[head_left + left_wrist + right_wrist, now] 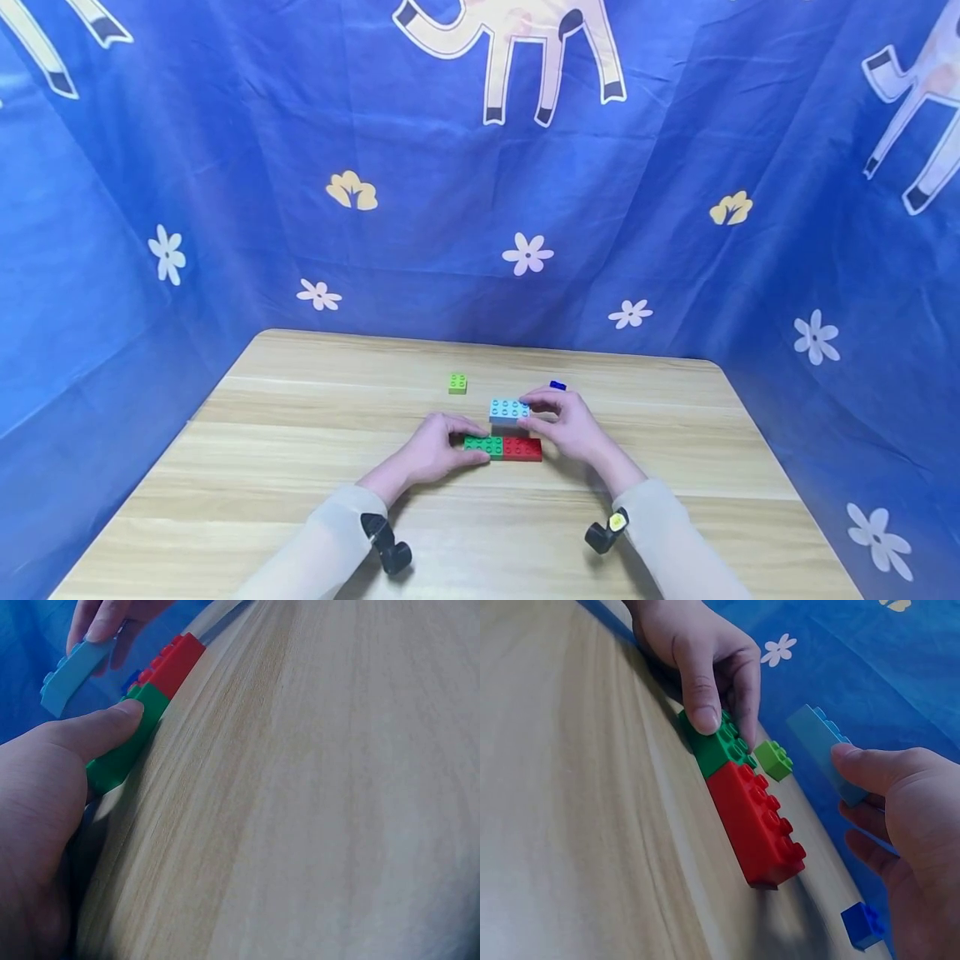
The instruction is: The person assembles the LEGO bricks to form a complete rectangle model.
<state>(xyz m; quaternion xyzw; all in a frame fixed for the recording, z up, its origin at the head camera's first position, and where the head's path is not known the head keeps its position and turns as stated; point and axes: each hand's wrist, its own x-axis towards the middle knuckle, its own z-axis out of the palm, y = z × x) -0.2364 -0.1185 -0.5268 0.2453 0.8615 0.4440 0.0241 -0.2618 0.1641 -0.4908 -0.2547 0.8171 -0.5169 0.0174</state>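
My left hand (432,448) grips a green brick (477,447) between thumb and fingers on the tabletop. End to end with it, touching, lies a red brick (522,449) with its studs up. My right hand (567,423) pinches a light blue brick (507,410) by its right end. In the right wrist view that light blue brick (821,746) is held in the air, apart from the red and green pair. The left wrist view shows the left thumb (112,727) along the near side of the green brick (120,761).
A small lime green brick (457,383) stands farther back on the wooden table (300,467). Beyond the right hand sits a dark blue brick (557,385), partly hidden in the head view. A blue patterned curtain (420,275) surrounds the table's back and sides.
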